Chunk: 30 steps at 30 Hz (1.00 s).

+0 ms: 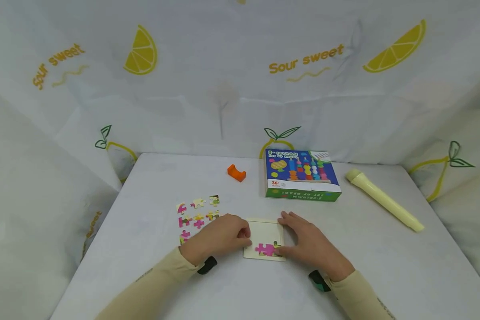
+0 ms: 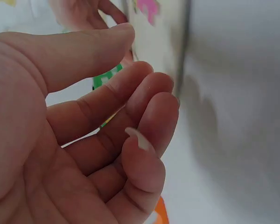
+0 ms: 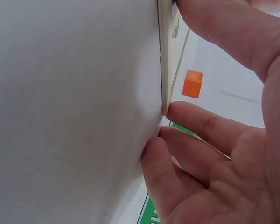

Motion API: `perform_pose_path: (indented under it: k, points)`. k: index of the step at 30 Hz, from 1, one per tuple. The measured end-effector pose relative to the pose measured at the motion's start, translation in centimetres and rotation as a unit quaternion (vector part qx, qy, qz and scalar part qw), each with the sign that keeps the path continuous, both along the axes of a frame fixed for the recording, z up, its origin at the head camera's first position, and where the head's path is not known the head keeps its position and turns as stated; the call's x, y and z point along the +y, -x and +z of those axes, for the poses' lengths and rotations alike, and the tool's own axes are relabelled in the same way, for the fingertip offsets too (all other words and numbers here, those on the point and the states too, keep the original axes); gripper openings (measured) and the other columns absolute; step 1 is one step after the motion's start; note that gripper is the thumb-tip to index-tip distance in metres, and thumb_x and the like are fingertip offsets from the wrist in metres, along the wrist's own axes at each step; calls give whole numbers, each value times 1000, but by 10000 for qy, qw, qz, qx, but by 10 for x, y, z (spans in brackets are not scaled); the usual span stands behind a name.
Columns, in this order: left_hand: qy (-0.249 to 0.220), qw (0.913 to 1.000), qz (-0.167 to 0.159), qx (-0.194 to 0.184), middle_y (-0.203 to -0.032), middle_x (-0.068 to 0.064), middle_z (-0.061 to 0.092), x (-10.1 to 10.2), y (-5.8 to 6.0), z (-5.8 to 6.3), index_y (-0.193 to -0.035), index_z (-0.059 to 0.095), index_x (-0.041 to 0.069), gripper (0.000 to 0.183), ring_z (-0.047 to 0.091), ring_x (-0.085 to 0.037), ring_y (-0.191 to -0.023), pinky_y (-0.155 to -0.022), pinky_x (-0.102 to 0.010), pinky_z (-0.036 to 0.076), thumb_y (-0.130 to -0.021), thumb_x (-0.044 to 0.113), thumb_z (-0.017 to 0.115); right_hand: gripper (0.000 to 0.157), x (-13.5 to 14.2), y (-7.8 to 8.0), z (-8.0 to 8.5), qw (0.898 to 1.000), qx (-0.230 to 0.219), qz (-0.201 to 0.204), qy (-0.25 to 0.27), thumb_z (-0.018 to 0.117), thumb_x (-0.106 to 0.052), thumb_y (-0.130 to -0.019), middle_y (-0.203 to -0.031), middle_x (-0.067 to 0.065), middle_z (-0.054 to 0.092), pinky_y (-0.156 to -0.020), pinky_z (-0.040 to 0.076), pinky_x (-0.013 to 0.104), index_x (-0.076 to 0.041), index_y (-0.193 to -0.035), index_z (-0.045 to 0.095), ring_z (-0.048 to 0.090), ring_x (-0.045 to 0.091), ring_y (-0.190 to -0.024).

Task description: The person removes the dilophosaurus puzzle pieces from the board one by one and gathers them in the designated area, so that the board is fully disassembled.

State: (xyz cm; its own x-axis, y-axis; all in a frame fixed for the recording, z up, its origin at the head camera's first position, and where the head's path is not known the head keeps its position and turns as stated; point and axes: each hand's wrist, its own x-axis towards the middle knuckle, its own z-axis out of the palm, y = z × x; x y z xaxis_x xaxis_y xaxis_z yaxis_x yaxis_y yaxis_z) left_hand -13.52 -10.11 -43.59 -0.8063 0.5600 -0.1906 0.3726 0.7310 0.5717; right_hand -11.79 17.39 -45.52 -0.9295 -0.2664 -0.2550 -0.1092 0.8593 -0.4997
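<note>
A pale square puzzle board [image 1: 264, 231] lies between the two hands, with joined pink puzzle pieces [image 1: 267, 249] in its lower right part. At the board's left edge is my left hand [image 1: 220, 235]; in the left wrist view its fingers [image 2: 154, 112] bend loosely and nothing shows between them and the thumb. My right hand [image 1: 312, 242] rests along the board's right side. Its thumb touches the pieces near the lower right corner, while a fingertip [image 3: 177, 111] meets the board's edge [image 3: 165, 93] near the upper corner. Loose puzzle pieces [image 1: 198, 218] lie left of the board, partly hidden by the left hand.
Behind the board stand a blue and green bead-set box [image 1: 304, 173] and a small orange curved block [image 1: 237, 173]. A pale yellow microphone-shaped stick [image 1: 386, 200] lies at the right. White printed cloth [image 1: 192, 111] hangs behind the white table [image 1: 152, 178].
</note>
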Motion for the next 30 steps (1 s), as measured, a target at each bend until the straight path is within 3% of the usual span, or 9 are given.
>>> perform_pose_path:
  k: [4, 8, 18, 30]
  points:
    - [219, 9997, -124, 15, -67, 9, 55, 25, 2, 1, -98, 78, 17, 13, 52, -6, -69, -66, -22, 45, -96, 29, 82, 87, -1, 0, 0, 10000, -3, -40, -10, 91, -52, -83, -173, 6, 42, -124, 37, 67, -17, -155, 59, 35, 39, -163]
    - [336, 9993, -182, -4, -71, 8, 56, 37, 2, 2, -101, 79, 16, 19, 53, -7, -72, -66, -22, 45, -95, 33, 84, 86, -1, 0, 0, 10000, 24, -31, 39, 92, -50, -83, -173, 6, 43, -124, 37, 67, -16, -155, 59, 35, 39, -162]
    - [425, 9987, -278, 36, -74, 8, 58, 39, -2, 4, -97, 79, 16, 20, 54, -8, -75, -67, -23, 46, -91, 33, 88, 84, -2, -1, 3, 10000, 42, -3, 83, 93, -47, -83, -173, 6, 44, -125, 38, 65, -15, -154, 60, 35, 39, -163]
    - [506, 9986, -153, -51, -80, 8, 60, 43, -6, 3, -98, 78, 14, 20, 55, -9, -76, -69, -22, 48, -90, 29, 89, 84, -1, -1, -2, 9999, 127, -21, 115, 92, -46, -83, -173, 5, 44, -125, 37, 65, -15, -154, 60, 36, 38, -162]
